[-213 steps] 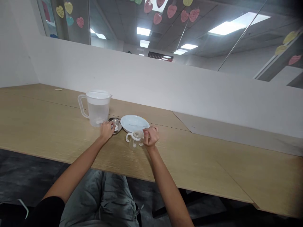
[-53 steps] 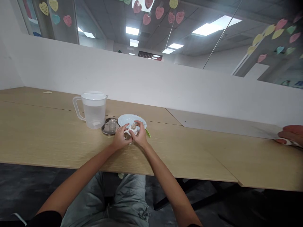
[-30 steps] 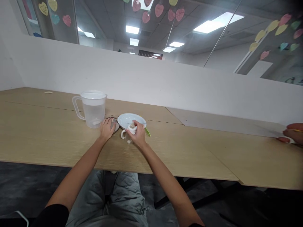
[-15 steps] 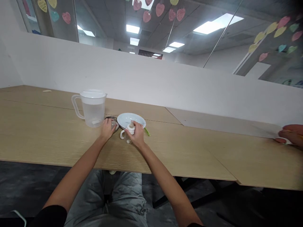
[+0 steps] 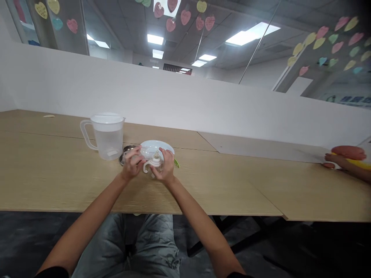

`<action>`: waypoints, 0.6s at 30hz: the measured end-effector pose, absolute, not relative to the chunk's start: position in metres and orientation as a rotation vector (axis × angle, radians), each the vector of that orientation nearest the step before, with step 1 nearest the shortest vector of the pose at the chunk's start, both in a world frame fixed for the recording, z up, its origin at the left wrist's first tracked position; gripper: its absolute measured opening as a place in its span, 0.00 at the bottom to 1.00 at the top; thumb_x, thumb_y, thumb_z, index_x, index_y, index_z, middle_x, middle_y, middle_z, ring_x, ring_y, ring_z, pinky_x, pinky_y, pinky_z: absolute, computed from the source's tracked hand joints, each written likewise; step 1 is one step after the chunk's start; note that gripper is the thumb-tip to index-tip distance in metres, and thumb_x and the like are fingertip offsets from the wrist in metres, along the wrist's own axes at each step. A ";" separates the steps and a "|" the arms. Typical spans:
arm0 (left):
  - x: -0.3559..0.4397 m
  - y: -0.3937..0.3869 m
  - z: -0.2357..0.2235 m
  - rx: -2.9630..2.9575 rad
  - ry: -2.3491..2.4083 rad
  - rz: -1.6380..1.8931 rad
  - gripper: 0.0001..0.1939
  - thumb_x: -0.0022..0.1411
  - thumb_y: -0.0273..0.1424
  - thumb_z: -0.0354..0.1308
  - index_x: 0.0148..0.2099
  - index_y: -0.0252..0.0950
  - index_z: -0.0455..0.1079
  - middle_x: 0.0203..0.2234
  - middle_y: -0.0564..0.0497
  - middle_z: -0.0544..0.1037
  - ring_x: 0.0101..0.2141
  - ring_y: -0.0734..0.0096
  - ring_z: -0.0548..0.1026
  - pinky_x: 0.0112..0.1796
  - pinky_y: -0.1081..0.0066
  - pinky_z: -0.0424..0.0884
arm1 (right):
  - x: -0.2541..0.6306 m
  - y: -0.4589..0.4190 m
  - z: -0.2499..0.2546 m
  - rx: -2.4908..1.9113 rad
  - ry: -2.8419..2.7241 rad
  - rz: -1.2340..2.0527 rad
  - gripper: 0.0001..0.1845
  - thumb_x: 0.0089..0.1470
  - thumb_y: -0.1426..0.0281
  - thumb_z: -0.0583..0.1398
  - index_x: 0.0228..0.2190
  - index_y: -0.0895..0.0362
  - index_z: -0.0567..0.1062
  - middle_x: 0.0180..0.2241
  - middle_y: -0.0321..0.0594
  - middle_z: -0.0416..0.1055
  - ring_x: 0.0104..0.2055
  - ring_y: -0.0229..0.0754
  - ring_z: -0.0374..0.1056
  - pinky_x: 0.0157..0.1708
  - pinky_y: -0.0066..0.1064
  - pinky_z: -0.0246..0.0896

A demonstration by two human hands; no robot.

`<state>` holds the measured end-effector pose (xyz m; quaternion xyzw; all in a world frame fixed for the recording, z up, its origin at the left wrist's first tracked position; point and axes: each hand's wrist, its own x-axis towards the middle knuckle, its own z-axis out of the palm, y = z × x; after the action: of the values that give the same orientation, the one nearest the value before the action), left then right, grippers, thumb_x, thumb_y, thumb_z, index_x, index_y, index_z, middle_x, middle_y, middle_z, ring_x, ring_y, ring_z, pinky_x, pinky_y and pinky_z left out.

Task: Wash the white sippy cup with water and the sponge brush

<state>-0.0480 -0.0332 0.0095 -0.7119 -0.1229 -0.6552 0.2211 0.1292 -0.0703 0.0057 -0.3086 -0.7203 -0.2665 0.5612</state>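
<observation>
- White partition wall (image 5: 174,102), far side, below glazing hung with heart-shaped paper notes (image 5: 185,17).
- Pale wood-grain tabletop (image 5: 217,185), seamed, crossing the scene; a co-worker's hand (image 5: 333,157) at far right.
- Translucent lidded pitcher (image 5: 108,137), upright, left, handle facing left; contents hard to judge.
- White oval dish (image 5: 158,142), just beyond the hands, a green handle (image 5: 176,163) at its right edge.
- Metal saucer (image 5: 121,159), between pitcher and dish, partly behind the left fingers.
- Right hand (image 5: 165,166), closed around the white collar of a clear handled bottle (image 5: 155,163), near centre. Best held upright and firm by that collar, fingertips off the nozzle.
- Left hand (image 5: 133,165), narrow pinch, seemingly on a clear cap (image 5: 147,153), faint against the dish. Best gripped lightly by its sides, level, clear of the nozzle.
</observation>
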 end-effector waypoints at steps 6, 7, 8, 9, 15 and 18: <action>-0.027 -0.048 0.009 -2.087 -0.145 -1.670 0.16 0.65 0.29 0.53 0.53 0.43 0.54 0.49 0.45 0.65 0.56 0.60 0.68 0.49 0.58 0.73 | 0.133 -0.068 0.003 -0.744 -1.670 -0.715 0.32 0.57 0.59 0.54 0.59 0.55 0.54 0.49 0.50 0.70 0.51 0.51 0.67 0.54 0.52 0.55; -0.025 -0.048 0.009 -2.101 -0.183 -1.674 0.19 0.65 0.30 0.54 0.55 0.44 0.52 0.53 0.42 0.63 0.57 0.58 0.66 0.50 0.56 0.72 | 0.133 -0.068 0.004 -0.780 -1.629 -0.705 0.30 0.57 0.59 0.54 0.58 0.55 0.57 0.48 0.50 0.71 0.50 0.51 0.68 0.55 0.52 0.54; -0.024 -0.047 0.008 -2.124 -0.238 -1.682 0.23 0.64 0.32 0.54 0.58 0.43 0.50 0.56 0.40 0.61 0.58 0.56 0.64 0.52 0.54 0.70 | 0.133 -0.068 0.004 -0.825 -1.581 -0.690 0.29 0.57 0.59 0.54 0.57 0.56 0.59 0.47 0.50 0.71 0.50 0.51 0.67 0.55 0.52 0.54; -0.024 -0.046 0.008 -2.164 -0.306 -1.689 0.26 0.64 0.34 0.54 0.60 0.42 0.48 0.58 0.37 0.59 0.59 0.54 0.62 0.53 0.51 0.68 | 0.133 -0.068 0.005 -0.874 -1.532 -0.669 0.28 0.56 0.58 0.55 0.55 0.56 0.61 0.46 0.50 0.71 0.50 0.52 0.67 0.55 0.51 0.53; -0.023 -0.044 0.003 -2.594 -0.729 -1.679 0.30 0.69 0.37 0.44 0.68 0.35 0.41 0.60 0.35 0.61 0.60 0.57 0.61 0.57 0.53 0.64 | 0.133 -0.066 0.010 -1.012 -1.499 -0.550 0.21 0.54 0.58 0.58 0.46 0.56 0.69 0.41 0.46 0.74 0.46 0.49 0.68 0.57 0.51 0.48; -0.022 -0.047 0.000 -2.712 -0.836 -1.705 0.28 0.70 0.37 0.42 0.68 0.35 0.43 0.57 0.37 0.66 0.57 0.59 0.65 0.55 0.56 0.65 | 0.134 -0.065 0.009 -1.005 -1.526 -0.540 0.19 0.53 0.58 0.58 0.42 0.56 0.70 0.39 0.45 0.74 0.45 0.49 0.68 0.57 0.52 0.47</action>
<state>-0.0216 -0.0471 -0.0003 -0.8162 -0.2518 -0.5132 -0.0843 0.1343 -0.0653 0.0086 -0.4300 -0.6527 -0.2311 0.5793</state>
